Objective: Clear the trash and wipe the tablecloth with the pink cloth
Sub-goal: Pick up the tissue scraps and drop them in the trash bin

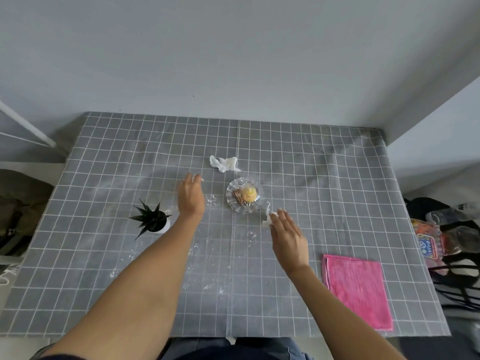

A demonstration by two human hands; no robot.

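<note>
A grey checked tablecloth (324, 178) covers the table, with white crumbs scattered over its middle. One crumpled white tissue (224, 163) lies beyond the glass dish. My left hand (191, 196) reaches forward with relaxed fingers, its tips at a small white scrap (202, 179). My right hand (288, 235) stretches out to the right of the dish, fingers fairly straight, touching a second crumpled tissue (267, 219) at its thumb side. The folded pink cloth (357, 289) lies flat near the table's front right corner, untouched.
A clear glass dish (255, 203) holding a yellow item and brown bits sits at the centre. A small spiky plant in a white pot (155, 220) stands left of my left arm. Colourful bags (428, 237) sit off the right edge; walls close the back and right.
</note>
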